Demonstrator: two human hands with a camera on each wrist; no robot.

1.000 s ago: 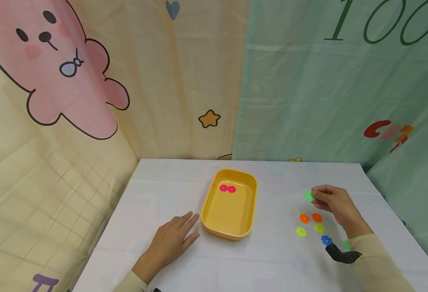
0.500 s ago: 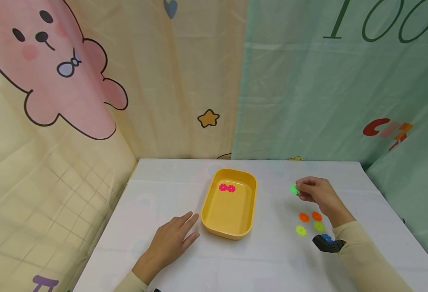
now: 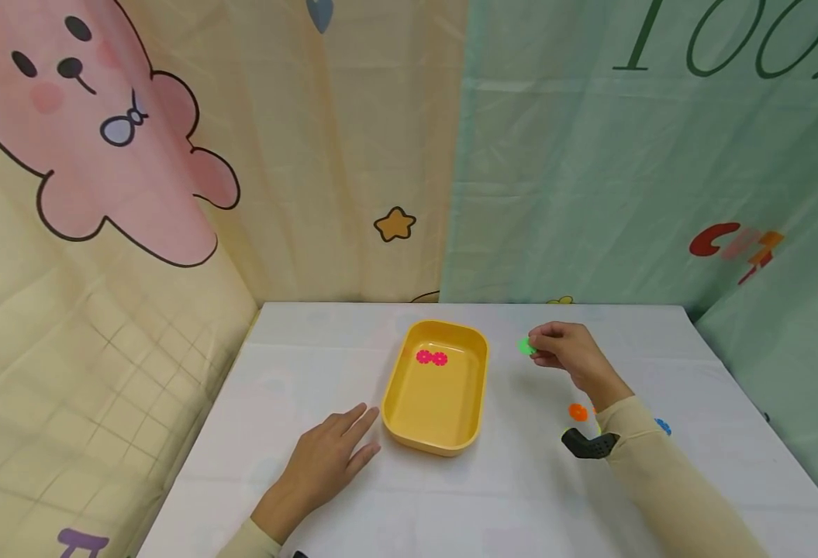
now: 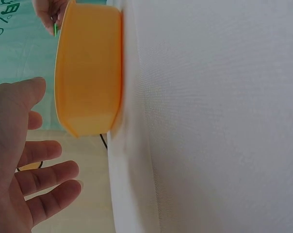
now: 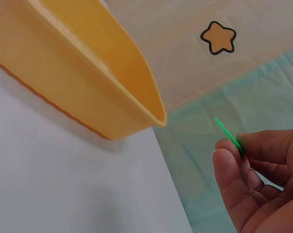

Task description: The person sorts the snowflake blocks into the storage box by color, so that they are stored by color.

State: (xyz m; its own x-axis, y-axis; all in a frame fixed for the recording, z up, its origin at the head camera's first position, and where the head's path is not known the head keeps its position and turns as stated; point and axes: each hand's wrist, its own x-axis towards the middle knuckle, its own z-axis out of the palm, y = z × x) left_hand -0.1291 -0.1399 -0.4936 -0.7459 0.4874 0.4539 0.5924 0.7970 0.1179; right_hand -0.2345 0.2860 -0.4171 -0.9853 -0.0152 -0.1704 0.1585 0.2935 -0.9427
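Between thumb and fingers my right hand (image 3: pixel 571 353) pinches a thin green flower-shaped piece (image 3: pixel 526 346), held to the right of a yellow tray (image 3: pixel 434 448). Seen edge-on in the right wrist view, the green piece (image 5: pixel 227 133) sticks out past the fingertips. Two pink flower-shaped pieces (image 3: pixel 432 358) lie side by side toward the tray's far end. My left hand (image 3: pixel 325 457) is beside the tray's near left side, fingers spread and holding nothing. In the left wrist view its fingers (image 4: pixel 47 177) are apart from one another.
An orange flower piece (image 3: pixel 578 412) and a blue one (image 3: pixel 663 426) lie on the white table (image 3: pixel 492 496). My right forearm and a black wrist device (image 3: pixel 590 445) partly cover other pieces. Printed curtains (image 3: pixel 353 155) stand behind the table.
My right hand has carried the green piece left and away from me, toward the tray. The forearm now covers more of the loose pieces. The left hand stays put.
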